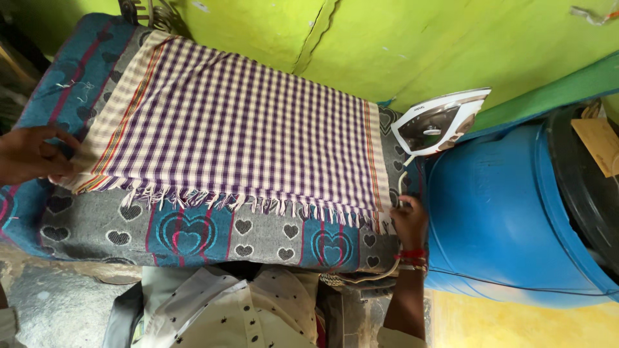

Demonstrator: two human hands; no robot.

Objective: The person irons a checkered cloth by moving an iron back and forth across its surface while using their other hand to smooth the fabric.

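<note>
Across the middle of the frame a purple-and-cream checked cloth [238, 129] is lying flat on a blanket [193, 232] patterned with grey and teal hearts, its fringed edge hanging toward the bottom of the picture. At the far left edge the left hand [29, 154] is resting on the cloth's striped corner, fingers curled down and pinching the border against the blanket. At the lower right of the cloth the right hand [409, 220] is sitting at the fringed corner, fingers drawn together around a white cord [401, 183]; whether it is also gripping the fringe cannot be told. A red and gold bangle is circling that wrist. The cord is running up to a white and brown iron [440, 121], which is standing tilted in the upper right of the frame, just beyond the cloth's striped end and against a green wall [387, 45]. To the right a blue plastic drum [496, 212] with a black lid is filling the frame, close beside the right hand. Along the bottom edge a white spotted shirt [238, 309] is showing.
</note>
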